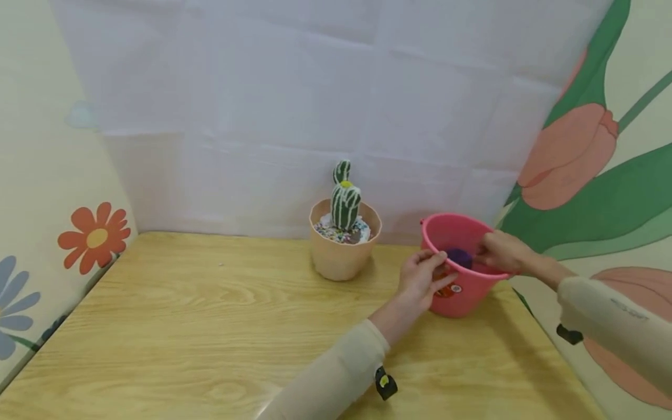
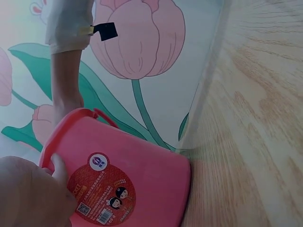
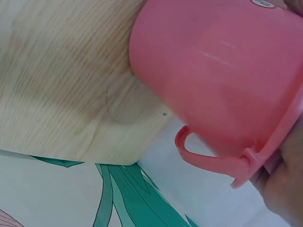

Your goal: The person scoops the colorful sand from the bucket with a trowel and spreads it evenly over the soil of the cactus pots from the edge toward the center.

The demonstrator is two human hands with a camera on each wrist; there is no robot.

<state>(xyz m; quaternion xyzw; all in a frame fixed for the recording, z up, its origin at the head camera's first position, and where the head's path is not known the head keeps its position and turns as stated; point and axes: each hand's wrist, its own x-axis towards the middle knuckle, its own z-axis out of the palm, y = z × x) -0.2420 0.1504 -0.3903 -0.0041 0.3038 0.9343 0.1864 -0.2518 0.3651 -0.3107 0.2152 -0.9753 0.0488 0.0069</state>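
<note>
A pink plastic bucket [image 1: 462, 297] stands on the right side of the wooden table, its round red sticker [image 2: 106, 194] facing the left hand. The left hand [image 1: 420, 280] holds the near left rim; one finger shows against the outside wall in the left wrist view. Over the right rim, the right hand [image 1: 499, 251] reaches into the bucket with bent fingers. A dark purple thing [image 1: 459, 258] lies inside, close to those fingertips. Its kind is unclear, and whether the right hand grips it is hidden by the bucket wall. The bucket's handle [image 3: 208, 161] hangs down outside.
A peach-coloured pot [image 1: 338, 262] stands left of the bucket, holding a green and white striped cactus [image 1: 345, 207] in colourful beads. The wooden table [image 1: 184, 326] meets a white cloth [image 1: 289, 116] at the back and painted flower walls at both sides.
</note>
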